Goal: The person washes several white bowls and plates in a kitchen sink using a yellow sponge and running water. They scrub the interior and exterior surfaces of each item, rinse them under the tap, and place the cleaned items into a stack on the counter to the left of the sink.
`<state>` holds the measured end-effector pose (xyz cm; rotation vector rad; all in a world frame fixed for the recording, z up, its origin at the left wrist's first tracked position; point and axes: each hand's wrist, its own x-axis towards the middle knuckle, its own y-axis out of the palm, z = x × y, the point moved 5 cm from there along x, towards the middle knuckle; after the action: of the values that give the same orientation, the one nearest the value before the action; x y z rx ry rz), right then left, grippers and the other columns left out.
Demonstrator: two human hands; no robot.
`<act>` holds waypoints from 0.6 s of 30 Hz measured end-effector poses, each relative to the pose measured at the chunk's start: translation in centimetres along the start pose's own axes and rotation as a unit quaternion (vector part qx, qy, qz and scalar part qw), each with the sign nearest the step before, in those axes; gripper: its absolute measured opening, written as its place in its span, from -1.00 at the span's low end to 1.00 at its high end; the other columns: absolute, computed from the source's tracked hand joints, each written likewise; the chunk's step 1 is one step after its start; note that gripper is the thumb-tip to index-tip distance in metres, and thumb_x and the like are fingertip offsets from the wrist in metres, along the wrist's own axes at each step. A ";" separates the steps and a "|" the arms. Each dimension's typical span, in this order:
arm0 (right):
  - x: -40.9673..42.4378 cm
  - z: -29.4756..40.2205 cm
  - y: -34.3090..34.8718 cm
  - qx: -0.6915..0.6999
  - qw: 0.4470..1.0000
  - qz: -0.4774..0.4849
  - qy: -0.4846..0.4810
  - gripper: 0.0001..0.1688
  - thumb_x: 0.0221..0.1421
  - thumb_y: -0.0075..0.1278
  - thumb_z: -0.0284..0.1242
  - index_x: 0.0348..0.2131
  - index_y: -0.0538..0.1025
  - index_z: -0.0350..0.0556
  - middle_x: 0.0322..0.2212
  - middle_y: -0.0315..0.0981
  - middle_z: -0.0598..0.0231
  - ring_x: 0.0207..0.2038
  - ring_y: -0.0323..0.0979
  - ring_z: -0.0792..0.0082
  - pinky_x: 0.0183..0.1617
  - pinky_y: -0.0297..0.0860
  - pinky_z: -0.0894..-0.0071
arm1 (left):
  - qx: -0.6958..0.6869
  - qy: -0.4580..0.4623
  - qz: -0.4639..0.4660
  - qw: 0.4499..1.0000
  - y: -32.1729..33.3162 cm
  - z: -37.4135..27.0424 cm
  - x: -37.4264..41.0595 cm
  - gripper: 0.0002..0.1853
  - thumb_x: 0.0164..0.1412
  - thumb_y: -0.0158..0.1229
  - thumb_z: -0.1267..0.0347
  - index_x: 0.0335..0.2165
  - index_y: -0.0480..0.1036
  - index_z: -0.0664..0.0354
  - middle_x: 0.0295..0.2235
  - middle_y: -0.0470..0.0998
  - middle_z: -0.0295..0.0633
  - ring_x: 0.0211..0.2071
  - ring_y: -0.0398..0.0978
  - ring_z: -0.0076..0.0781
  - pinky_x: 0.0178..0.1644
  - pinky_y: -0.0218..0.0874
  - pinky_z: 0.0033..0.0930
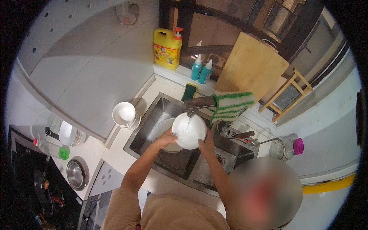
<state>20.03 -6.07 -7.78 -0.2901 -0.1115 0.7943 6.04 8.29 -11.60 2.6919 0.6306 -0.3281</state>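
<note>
A white bowl (189,130) is under the faucet (200,104), and water runs from the spout into it. My left hand (166,139) grips the bowl's left rim, my right hand (206,142) its lower right rim. Below them, a larger pale round bowl (164,126) sits in the left basin of the steel double sink (179,165), partly hidden by the held bowl. A stack of white bowls (124,114) stands on the counter left of the sink. A green-and-white striped cloth (234,105) hangs over the faucet's body. Behind the spout lies a green-and-yellow sponge (190,92).
A yellow detergent jug (167,49), two teal bottles (201,71), a wooden cutting board (250,66) and a wooden-framed grater (287,96) line the window ledge. Glass jars (280,148) stand at right. Metal bowls (76,174) and a plastic bottle (50,148) are beside the stove at left.
</note>
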 end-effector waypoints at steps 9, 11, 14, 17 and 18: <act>-1.2 3.6 0.7 -0.172 0.983 -0.037 -0.049 -0.16 -0.33 -0.11 -0.55 0.04 0.04 -0.28 -0.07 0.11 -0.08 0.00 0.13 0.05 0.10 0.05 0.15 | 0.246 0.141 -0.281 0.917 0.0 0.3 0.1 -0.51 -0.05 0.08 0.41 -0.09 0.23 0.30 -0.32 0.43 -0.16 -0.32 0.40 -0.37 -0.29 0.22 -0.36; -1.4 2.5 1.0 -0.137 0.990 -0.027 -0.029 -0.17 -0.33 -0.09 -0.54 0.03 0.05 -0.28 -0.08 0.12 -0.05 -0.01 0.14 0.08 0.08 0.08 0.16 | 0.352 0.110 -0.326 0.870 -0.3 -0.2 0.5 -0.57 -0.01 0.06 0.32 -0.16 0.29 0.35 -0.38 0.48 -0.14 -0.34 0.43 -0.33 -0.28 0.23 -0.35; -1.4 0.6 1.4 0.003 1.000 -0.010 0.029 -0.20 -0.32 -0.07 -0.53 0.02 0.08 -0.29 -0.11 0.16 0.02 -0.06 0.20 0.14 0.02 0.16 0.20 | 0.344 0.034 -0.300 0.889 -1.5 -0.3 1.1 -0.52 0.06 0.01 0.16 -0.17 0.31 0.35 -0.38 0.49 -0.11 -0.32 0.46 -0.28 -0.23 0.23 -0.33; -1.7 -2.3 1.2 0.167 0.982 -0.025 0.081 -0.23 -0.29 -0.06 -0.52 0.00 0.11 -0.28 -0.15 0.20 0.07 -0.13 0.26 0.18 -0.04 0.22 0.26 | 0.026 -0.022 -0.155 0.987 -0.7 -0.2 0.7 -0.44 0.09 -0.04 0.08 -0.07 0.23 0.30 -0.22 0.43 -0.10 -0.20 0.41 -0.24 -0.14 0.22 -0.27; -1.7 -3.0 1.3 0.214 0.968 -0.011 0.127 -0.25 -0.28 -0.06 -0.52 0.00 0.12 -0.27 -0.16 0.22 0.08 -0.15 0.27 0.19 -0.04 0.22 0.27 | -0.120 -0.050 -0.105 0.986 -0.1 0.3 0.1 -0.42 0.09 -0.05 0.09 -0.04 0.19 0.28 -0.15 0.39 -0.10 -0.15 0.38 -0.24 -0.12 0.21 -0.25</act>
<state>18.57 -7.07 -10.98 0.0204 0.2967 0.7321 6.07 8.31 -11.96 2.3702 0.8672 -0.4096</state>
